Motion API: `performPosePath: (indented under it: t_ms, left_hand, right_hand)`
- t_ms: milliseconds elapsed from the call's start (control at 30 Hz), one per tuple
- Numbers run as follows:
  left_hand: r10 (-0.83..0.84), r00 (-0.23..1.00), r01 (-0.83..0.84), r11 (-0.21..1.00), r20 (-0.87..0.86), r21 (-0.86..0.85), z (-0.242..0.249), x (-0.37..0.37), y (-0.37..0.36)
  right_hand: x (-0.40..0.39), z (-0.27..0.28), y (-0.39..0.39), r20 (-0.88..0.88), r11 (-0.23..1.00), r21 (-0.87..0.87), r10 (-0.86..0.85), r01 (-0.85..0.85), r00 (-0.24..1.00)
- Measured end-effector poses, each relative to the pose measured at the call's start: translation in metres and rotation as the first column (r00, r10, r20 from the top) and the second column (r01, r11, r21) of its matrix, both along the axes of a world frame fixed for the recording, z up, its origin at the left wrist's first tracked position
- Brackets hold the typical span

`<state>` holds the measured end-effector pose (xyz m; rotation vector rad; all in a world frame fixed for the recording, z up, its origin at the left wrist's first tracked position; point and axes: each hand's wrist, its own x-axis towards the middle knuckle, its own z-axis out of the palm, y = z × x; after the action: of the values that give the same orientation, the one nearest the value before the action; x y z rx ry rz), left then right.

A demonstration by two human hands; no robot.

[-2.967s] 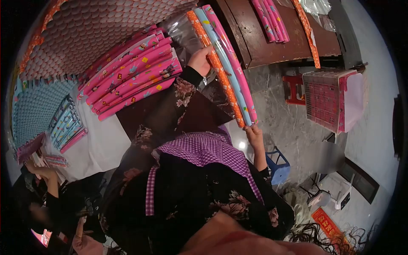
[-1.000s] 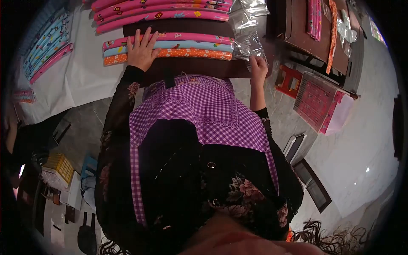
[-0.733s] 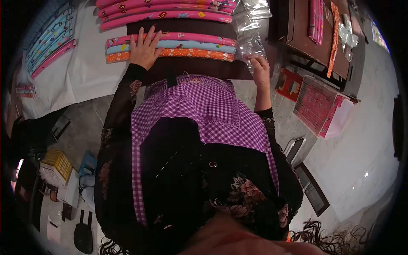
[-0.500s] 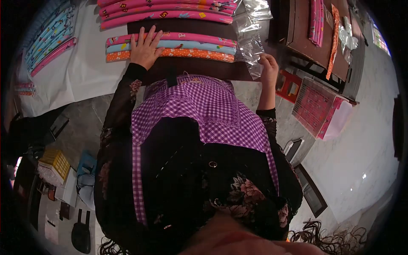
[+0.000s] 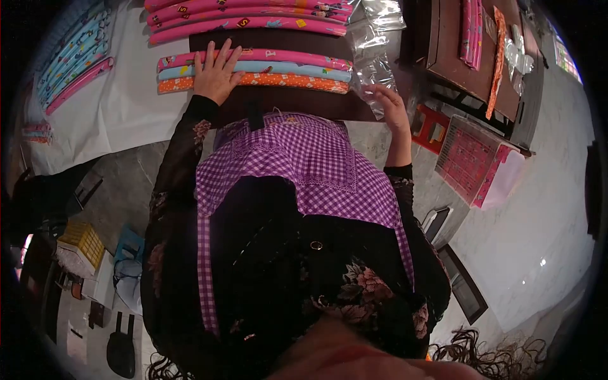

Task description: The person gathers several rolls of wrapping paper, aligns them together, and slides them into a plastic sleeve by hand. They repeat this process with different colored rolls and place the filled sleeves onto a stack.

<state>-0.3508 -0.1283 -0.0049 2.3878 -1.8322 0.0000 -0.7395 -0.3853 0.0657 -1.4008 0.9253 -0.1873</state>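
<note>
Three patterned rolls lie side by side on the dark tabletop: a pink roll (image 5: 285,57), a light blue roll (image 5: 297,70) and an orange roll with white marks (image 5: 285,80). My left hand (image 5: 217,73) rests flat across their left part, fingers spread. Clear plastic film (image 5: 373,60) stretches beyond the rolls' right ends. Over the film's near part is my right hand (image 5: 389,104), its fingers stretched leftward close to the orange roll's end. Whether its fingertips pinch any film is too small to see.
More pink rolls (image 5: 247,25) lie at the table's far side. Blue patterned rolls (image 5: 76,57) sit on a white cloth (image 5: 136,95) to the left. At right stand a brown table (image 5: 443,44), a red stool (image 5: 430,126) and a pink crate (image 5: 468,158).
My right hand has moved slightly left and down from the film's right edge toward the rolls' ends, and its fingers have straightened. My left hand and the three rolls stay put.
</note>
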Motion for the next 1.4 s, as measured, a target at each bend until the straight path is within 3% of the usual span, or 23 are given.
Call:
performPosePath:
  t_ms: [67, 167, 233, 300, 367, 500, 567, 700, 767, 867, 900, 967, 1033, 1100, 1133, 1167, 1233, 1267, 1400]
  left_hand:
    - [0.005, 1.000, -0.006, 0.999, 0.021, 0.039, -0.001, -0.001, 0.000]
    - [-0.004, 1.000, 0.004, 0.999, -0.002, -0.031, -0.002, 0.000, 0.000]
    - [-0.001, 1.000, 0.001, 1.000, 0.011, -0.012, -0.002, 0.000, 0.000]
    - [-0.002, 1.000, 0.002, 1.000, 0.024, 0.005, -0.002, 0.000, 0.000]
    - [0.000, 1.000, 0.000, 1.000, 0.021, 0.003, -0.001, -0.001, -0.001]
    - [-0.004, 1.000, 0.005, 1.000, 0.015, -0.022, -0.001, 0.000, 0.000]
    - [0.000, 0.999, -0.002, 0.999, 0.040, 0.051, -0.001, 0.000, -0.001]
    - [0.000, 1.000, 0.000, 1.000, 0.022, 0.005, -0.004, 0.000, 0.000]
    - [-0.007, 1.000, 0.007, 1.000, 0.018, 0.001, -0.004, 0.000, 0.000]
    - [-0.004, 1.000, 0.004, 1.000, 0.015, 0.004, -0.002, 0.000, -0.001]
    - [-0.007, 1.000, 0.007, 1.000, 0.014, 0.004, -0.002, 0.000, -0.001]
    - [-0.003, 1.000, 0.003, 1.000, 0.016, -0.003, -0.001, -0.001, -0.001]
    - [-0.002, 1.000, 0.001, 1.000, 0.029, 0.024, 0.001, -0.001, -0.001]
    - [0.002, 0.999, -0.004, 0.999, 0.042, 0.051, 0.001, -0.001, -0.001]
    - [-0.001, 0.999, 0.000, 1.000, 0.036, 0.026, -0.001, -0.001, 0.000]
    - [-0.004, 0.999, 0.004, 1.000, 0.032, -0.001, -0.002, 0.000, -0.001]
    - [-0.005, 1.000, 0.005, 1.000, 0.022, -0.017, -0.002, -0.001, -0.002]
    - [-0.002, 1.000, 0.002, 1.000, 0.015, -0.028, -0.002, -0.001, -0.002]
    - [-0.006, 0.998, 0.005, 1.000, 0.055, 0.017, 0.002, -0.001, -0.002]
  right_hand:
    - [0.003, 0.000, 0.005, -0.025, 0.999, 0.025, 0.047, -0.046, 0.999]
    - [0.007, 0.001, 0.005, -0.080, 0.997, -0.075, -0.024, 0.018, 0.997]
    - [0.006, 0.001, 0.006, -0.012, 0.953, -0.120, -0.281, 0.278, 0.960]
    - [-0.006, -0.001, 0.004, 0.023, 0.965, -0.121, -0.231, 0.232, 0.973]
    - [-0.014, -0.003, 0.004, -0.022, 0.997, -0.055, -0.058, 0.056, 0.998]
    - [0.002, -0.019, 0.010, -0.146, 1.000, -0.030, 0.005, -0.009, 0.989]
    - [0.015, -0.023, 0.014, -0.419, 0.937, -0.304, 0.031, -0.172, 0.908]
    - [0.008, -0.056, 0.004, -0.323, 0.861, -0.482, -0.002, -0.163, 0.946]
    - [0.004, -0.063, -0.003, -0.416, 0.829, -0.553, -0.185, -0.086, 0.890]
    - [-0.013, -0.061, -0.022, -0.362, 0.812, -0.582, -0.298, 0.036, 0.883]
    - [-0.006, -0.035, -0.018, -0.329, 0.823, -0.562, -0.316, 0.084, 0.890]
    - [-0.010, -0.033, -0.023, -0.168, 0.829, -0.416, -0.475, 0.375, 0.864]
    - [-0.021, -0.018, -0.024, -0.195, 0.865, -0.336, -0.452, 0.373, 0.870]
    - [-0.018, 0.002, -0.015, 0.029, 0.923, -0.190, -0.336, 0.335, 0.941]
    - [-0.020, 0.013, -0.012, -0.043, 0.959, -0.077, -0.275, 0.271, 0.960]
    - [-0.023, 0.007, -0.010, -0.043, 0.958, -0.079, -0.278, 0.274, 0.960]
    - [-0.028, -0.011, -0.005, -0.112, 0.994, -0.021, -0.111, 0.109, 0.988]
    - [-0.019, -0.010, -0.005, -0.104, 0.994, 0.106, -0.017, 0.028, 0.994]
    - [0.009, -0.020, 0.007, -0.187, 0.996, -0.076, 0.030, -0.045, 0.982]
